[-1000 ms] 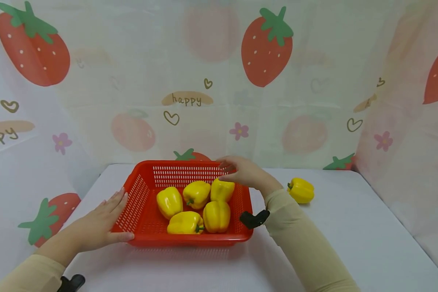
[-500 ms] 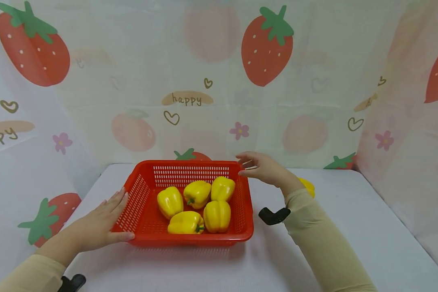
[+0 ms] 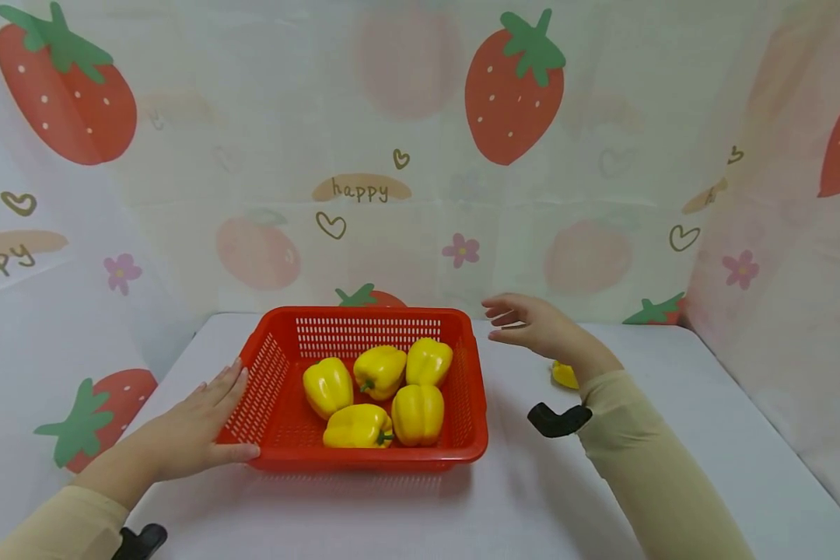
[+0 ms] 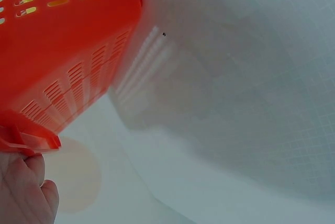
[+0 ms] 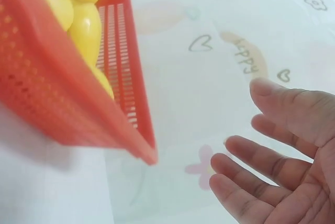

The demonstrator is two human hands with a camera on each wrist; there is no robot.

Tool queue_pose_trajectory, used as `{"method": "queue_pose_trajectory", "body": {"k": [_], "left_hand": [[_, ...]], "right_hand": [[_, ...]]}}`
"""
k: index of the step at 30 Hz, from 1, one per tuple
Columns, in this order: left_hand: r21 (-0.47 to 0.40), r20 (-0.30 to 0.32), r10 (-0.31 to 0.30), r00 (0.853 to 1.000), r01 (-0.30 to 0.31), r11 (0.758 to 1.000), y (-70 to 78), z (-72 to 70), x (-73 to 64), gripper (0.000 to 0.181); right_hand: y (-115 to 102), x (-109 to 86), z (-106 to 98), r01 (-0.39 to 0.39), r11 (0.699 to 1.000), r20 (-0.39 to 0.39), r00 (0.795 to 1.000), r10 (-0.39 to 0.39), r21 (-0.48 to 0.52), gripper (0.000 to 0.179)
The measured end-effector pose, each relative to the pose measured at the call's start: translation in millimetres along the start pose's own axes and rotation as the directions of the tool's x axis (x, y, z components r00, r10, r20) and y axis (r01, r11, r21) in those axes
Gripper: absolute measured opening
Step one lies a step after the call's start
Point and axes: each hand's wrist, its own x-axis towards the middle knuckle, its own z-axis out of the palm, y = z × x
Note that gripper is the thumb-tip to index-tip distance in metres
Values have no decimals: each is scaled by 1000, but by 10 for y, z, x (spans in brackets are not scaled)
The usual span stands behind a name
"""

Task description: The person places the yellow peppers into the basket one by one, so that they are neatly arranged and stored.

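Observation:
A red plastic basket with slotted walls stands on the table, holding several yellow bell peppers. My left hand lies along the basket's left side, fingers straight and thumb at the front corner; in the left wrist view, its fingers show beside the rim. Right of the basket, my right hand is in the air with loosely bent fingers and nothing in them. The right wrist view shows that hand apart from the basket wall. Another yellow bell pepper lies on the table, mostly hidden behind the right wrist.
The white table extends to the right and in front of the basket. A strawberry-printed cloth hangs behind and along both sides. Black wrist straps sit over beige sleeves.
My right hand has moved right, from over the peppers at the basket's right end to outside the basket, covering more of the loose pepper. The left hand and basket have stayed put.

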Motion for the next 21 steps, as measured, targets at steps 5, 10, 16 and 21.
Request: {"method": "queue_pose_trajectory", "body": {"k": [5, 10, 16, 21], "left_hand": [[-1, -1, -2, 1000, 2, 1000, -1, -1, -6, 111], [3, -5, 0, 1000, 0, 1000, -2, 4, -3, 111], [12, -10, 3, 1000, -3, 1000, -1, 7, -5, 112], [9, -6, 1, 1000, -1, 1000, 0, 5, -5, 111]], "right_hand": [[110, -86, -80, -19, 1000, -6, 1000, 19, -9, 52], [223, -165, -171, -51, 998, -26, 998, 50, -28, 52], [354, -252, -272, -53, 997, -45, 998, 50, -59, 53], [512, -320, -357, -65, 997, -58, 996, 62, -51, 56]]}}
